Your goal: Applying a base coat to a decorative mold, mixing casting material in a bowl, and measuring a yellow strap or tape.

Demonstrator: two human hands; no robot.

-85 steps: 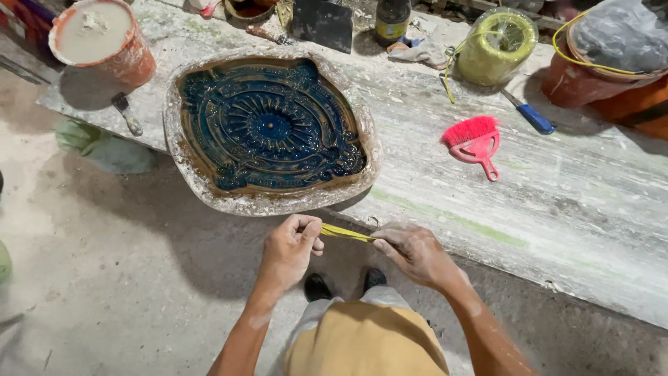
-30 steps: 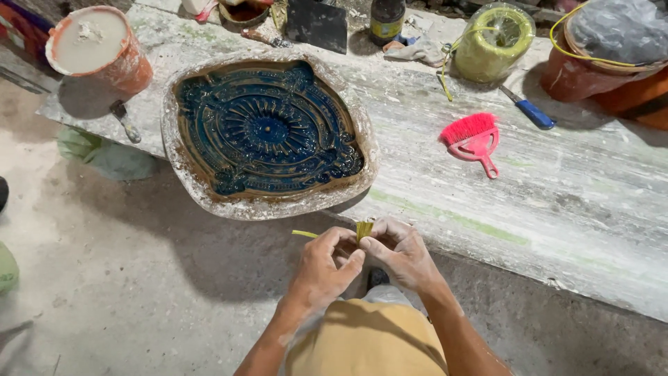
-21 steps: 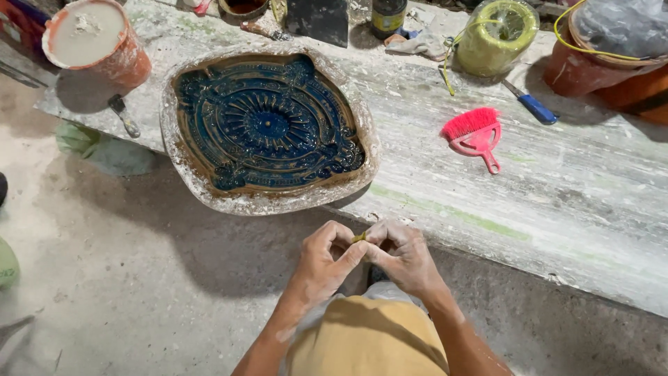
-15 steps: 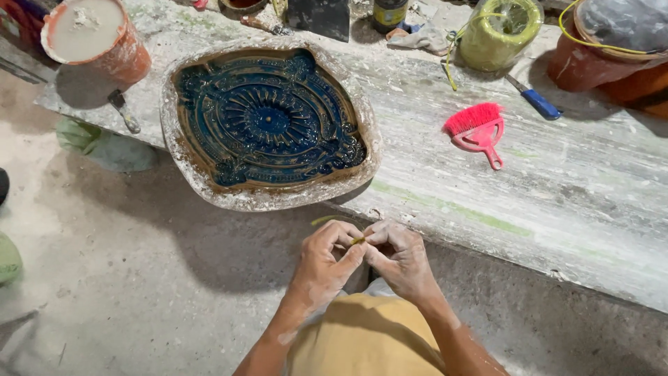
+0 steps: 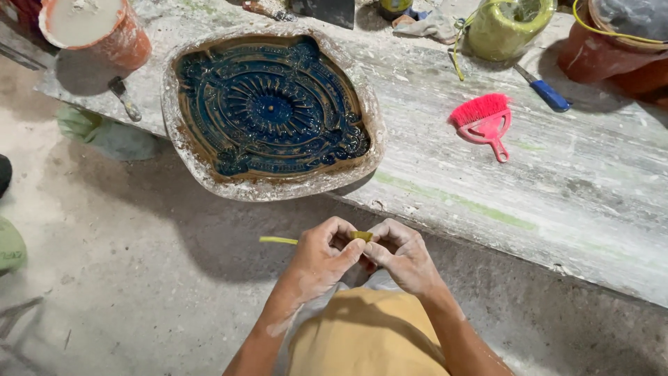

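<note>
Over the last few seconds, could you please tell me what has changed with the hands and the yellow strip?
The left hand and right hand have come together, bunching the yellow strip they earlier held stretched between them; only a short end pokes out left. The blue mould, pink brush and orange bucket stayed put on the bench.

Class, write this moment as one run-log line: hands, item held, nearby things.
left hand: pinching yellow strip | right hand: pinching same strip | ahead: blue ornate mould on workbench | pink brush: untouched
</note>
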